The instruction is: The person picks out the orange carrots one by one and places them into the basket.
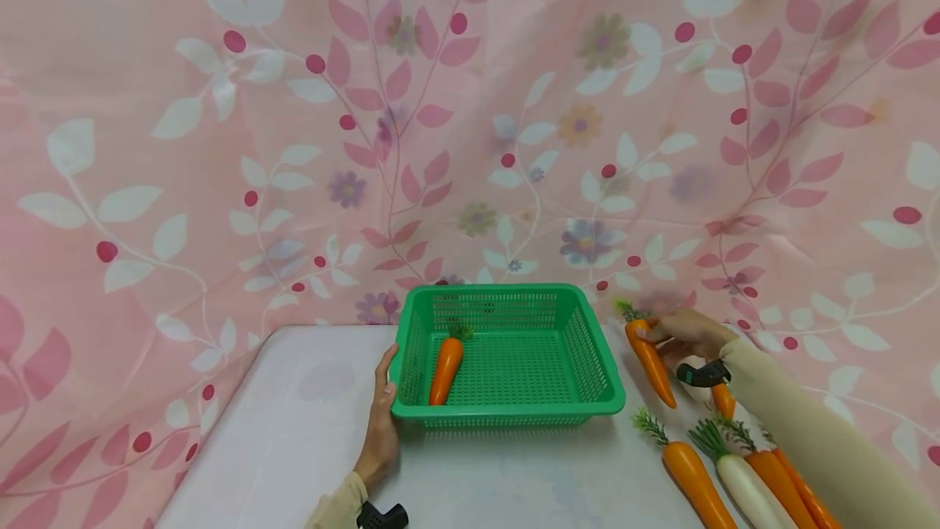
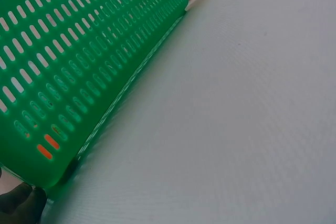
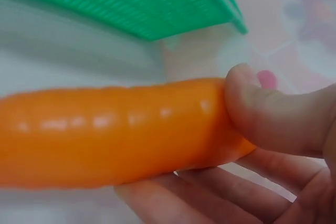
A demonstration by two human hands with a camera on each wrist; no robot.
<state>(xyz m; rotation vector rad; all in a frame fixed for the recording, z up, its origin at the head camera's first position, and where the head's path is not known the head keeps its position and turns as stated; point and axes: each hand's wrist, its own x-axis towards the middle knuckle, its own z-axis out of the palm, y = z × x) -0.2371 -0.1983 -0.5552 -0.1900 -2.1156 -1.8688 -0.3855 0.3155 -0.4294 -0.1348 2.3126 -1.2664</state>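
Note:
My right hand (image 1: 686, 331) pinches an orange carrot (image 1: 652, 366) with a green leafy top near its upper end, right of the basket. In the right wrist view the thumb (image 3: 278, 119) presses one side of the carrot and the fingers lie along the other. My left hand (image 1: 380, 431) holds the left side of a green plastic basket (image 1: 507, 411), fingers at its rim. Inside the basket, toward its left, lies another carrot (image 1: 445, 372). Through the slots in the left wrist view, bits of orange show behind the basket wall (image 2: 79, 77).
At the right of the white table (image 1: 308, 406) lie a carrot (image 1: 693, 476), a white radish (image 1: 749, 488) and more carrots (image 1: 786, 484). Another orange tip (image 1: 723, 401) shows beneath the right wrist. A pink floral cloth (image 1: 470, 145) hangs behind the table.

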